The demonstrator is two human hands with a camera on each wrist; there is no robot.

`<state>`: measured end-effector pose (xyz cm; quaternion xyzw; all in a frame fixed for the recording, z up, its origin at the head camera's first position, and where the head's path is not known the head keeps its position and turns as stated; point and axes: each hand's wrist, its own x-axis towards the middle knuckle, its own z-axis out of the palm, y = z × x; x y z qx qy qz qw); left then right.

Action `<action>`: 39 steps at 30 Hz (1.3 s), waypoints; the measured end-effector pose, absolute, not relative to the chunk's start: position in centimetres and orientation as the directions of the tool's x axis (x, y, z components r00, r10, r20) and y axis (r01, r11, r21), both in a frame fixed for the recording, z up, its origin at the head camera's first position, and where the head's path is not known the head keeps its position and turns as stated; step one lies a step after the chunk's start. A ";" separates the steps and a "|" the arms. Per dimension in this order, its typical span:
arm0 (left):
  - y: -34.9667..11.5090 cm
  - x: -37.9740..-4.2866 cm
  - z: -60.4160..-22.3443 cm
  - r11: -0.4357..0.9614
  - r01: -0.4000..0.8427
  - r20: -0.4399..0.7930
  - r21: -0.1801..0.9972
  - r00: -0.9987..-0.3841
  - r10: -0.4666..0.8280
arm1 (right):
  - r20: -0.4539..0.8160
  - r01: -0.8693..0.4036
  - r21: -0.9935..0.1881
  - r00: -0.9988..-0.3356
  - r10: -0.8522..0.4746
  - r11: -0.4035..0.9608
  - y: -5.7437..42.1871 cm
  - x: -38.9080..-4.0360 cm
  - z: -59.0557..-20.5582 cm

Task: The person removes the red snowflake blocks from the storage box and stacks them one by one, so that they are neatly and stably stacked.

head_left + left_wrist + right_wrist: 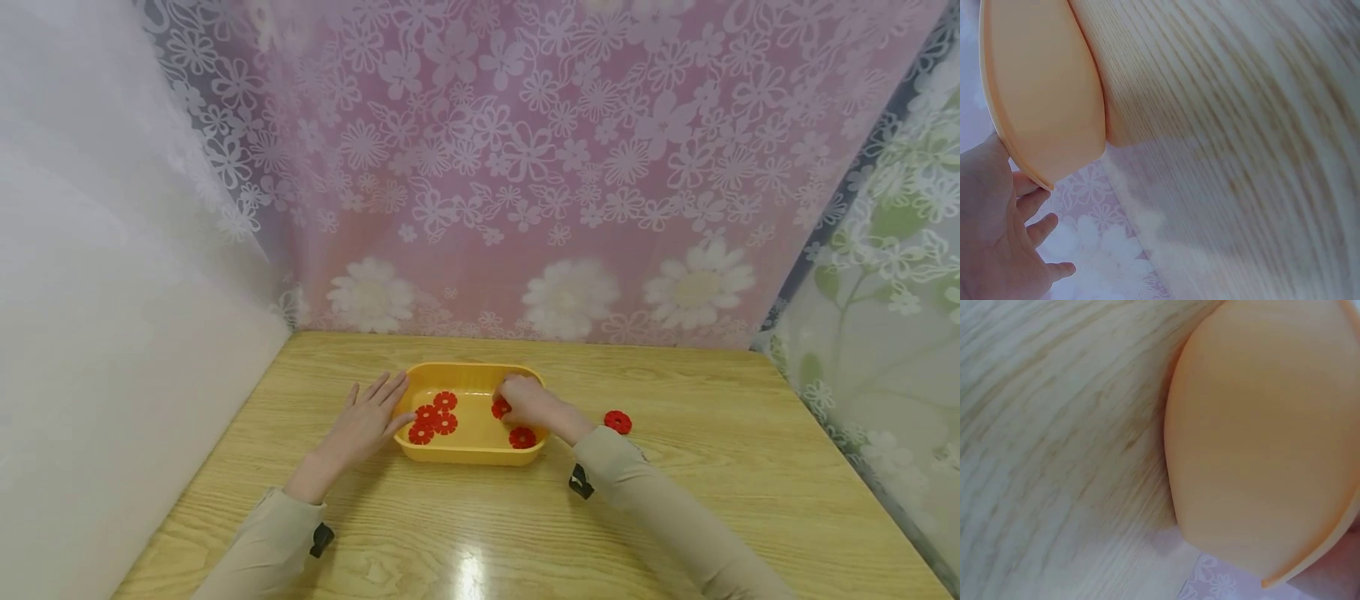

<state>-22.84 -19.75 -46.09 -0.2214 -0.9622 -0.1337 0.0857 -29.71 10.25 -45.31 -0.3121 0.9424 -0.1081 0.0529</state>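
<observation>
A yellow plastic tub stands on the table. Several red notched plastic discs lie overlapping in its left half, and another red disc lies at its near right. My left hand rests against the tub's left rim with fingers spread and thumb over the edge; the left wrist view shows these fingers at the rim. Inside the right part, my right hand has its fingers bent down and pinches a red disc, partly hidden by the hand. The right wrist view shows mostly the tub's outer wall.
One more red disc lies on the wooden table, right of the tub, beside the right forearm. A flowered pink curtain hangs behind the table's far edge. A pale wall covering flanks the left side.
</observation>
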 end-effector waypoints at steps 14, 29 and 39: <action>-19.6 -22.8 -46.0 0.872 0.439 0.207 0.217 -0.893 0.398 | 0.058 -0.630 -0.422 -0.737 -0.674 0.652 10.6 -29.5 -44.8; -19.6 -22.8 -45.9 0.867 0.443 0.204 0.227 -0.893 0.402 | 0.243 -0.599 -0.573 -0.776 -0.581 0.560 12.9 -27.4 -43.3; -19.7 -22.9 -46.2 0.868 0.443 0.214 0.224 -0.892 0.399 | 0.318 -0.580 -0.638 -0.797 -0.513 0.506 16.8 -26.5 -42.5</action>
